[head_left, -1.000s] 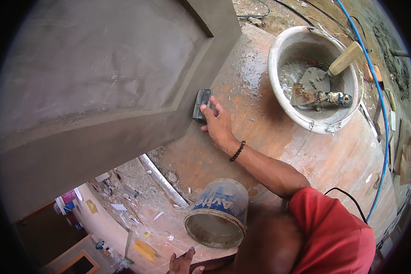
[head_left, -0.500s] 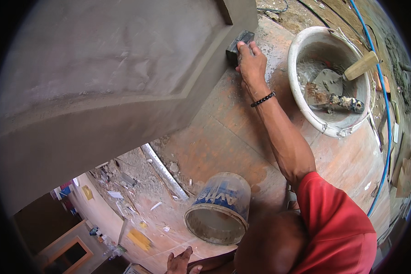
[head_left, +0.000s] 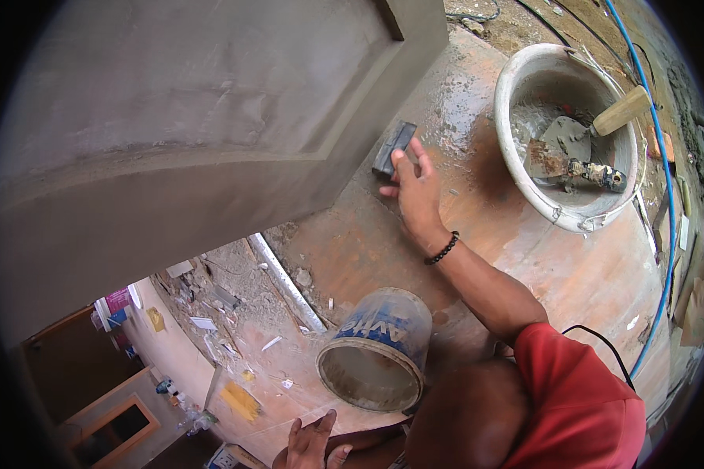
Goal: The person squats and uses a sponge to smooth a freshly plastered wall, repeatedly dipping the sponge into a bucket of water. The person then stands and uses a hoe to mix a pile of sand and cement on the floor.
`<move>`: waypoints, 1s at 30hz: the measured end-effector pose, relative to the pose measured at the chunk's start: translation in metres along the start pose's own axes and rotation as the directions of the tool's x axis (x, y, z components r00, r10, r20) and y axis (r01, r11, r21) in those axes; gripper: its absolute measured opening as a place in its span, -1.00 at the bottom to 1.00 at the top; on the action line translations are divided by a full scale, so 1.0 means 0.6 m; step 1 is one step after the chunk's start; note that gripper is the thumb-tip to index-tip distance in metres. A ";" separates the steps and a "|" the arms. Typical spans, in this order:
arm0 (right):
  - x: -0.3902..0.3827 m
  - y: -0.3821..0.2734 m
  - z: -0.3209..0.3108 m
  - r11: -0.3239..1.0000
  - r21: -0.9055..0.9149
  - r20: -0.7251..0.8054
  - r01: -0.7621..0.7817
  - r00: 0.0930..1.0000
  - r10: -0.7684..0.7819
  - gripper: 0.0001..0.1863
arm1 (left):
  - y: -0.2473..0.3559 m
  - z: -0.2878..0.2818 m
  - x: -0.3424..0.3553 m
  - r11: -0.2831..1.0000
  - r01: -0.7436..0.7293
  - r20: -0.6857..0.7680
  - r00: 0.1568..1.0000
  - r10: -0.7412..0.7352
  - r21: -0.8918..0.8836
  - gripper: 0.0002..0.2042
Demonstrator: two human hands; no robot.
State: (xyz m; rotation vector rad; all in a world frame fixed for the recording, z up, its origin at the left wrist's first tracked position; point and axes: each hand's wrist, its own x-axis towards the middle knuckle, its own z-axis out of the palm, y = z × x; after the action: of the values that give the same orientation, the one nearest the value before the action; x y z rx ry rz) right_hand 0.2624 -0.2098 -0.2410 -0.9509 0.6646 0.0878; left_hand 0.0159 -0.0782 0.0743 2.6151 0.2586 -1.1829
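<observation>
My right hand, with a dark beaded bracelet on its wrist, holds a dark grey rectangular block between thumb and fingers. The block is just beside the lower edge of a grey plastered panel, above the wet, stained board surface. What the block is made of I cannot make out. Low in the picture, my left hand has its fingers spread and nothing in it. A mortar-smeared bucket with a blue print lies on its side near that hand.
To the right stands a whitish tub holding wet mortar, a wooden-handled trowel and a rusty-bladed scraper. A blue hose runs along the right side. Rubble and a pale metal strip lie below the panel.
My right hand has drawn the block back, down and left along the panel's edge toward me. A wet patch shows where it was. My left hand stays low, fingers still spread.
</observation>
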 end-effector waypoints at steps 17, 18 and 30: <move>0.014 0.054 0.070 0.996 -0.089 -0.069 -0.013 0.998 0.007 -0.22 | -0.009 0.003 -0.034 0.999 0.012 0.030 0.999 -0.011 -0.047 -0.52; 0.003 0.066 0.073 0.997 -0.068 -0.062 -0.031 0.998 0.027 -0.22 | -0.008 0.004 -0.036 0.999 0.002 0.018 1.000 -0.001 -0.045 -0.52; -0.084 0.063 0.002 0.989 0.002 0.117 -0.146 0.983 0.145 -0.31 | 0.000 0.018 -0.064 0.994 0.100 0.002 0.995 -0.100 0.034 -0.52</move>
State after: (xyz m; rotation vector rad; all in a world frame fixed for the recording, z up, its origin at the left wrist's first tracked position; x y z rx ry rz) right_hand 0.2092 -0.1761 -0.2394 -0.8793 0.6251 0.2671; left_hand -0.0169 -0.0839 0.0965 2.6566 0.3758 -1.2337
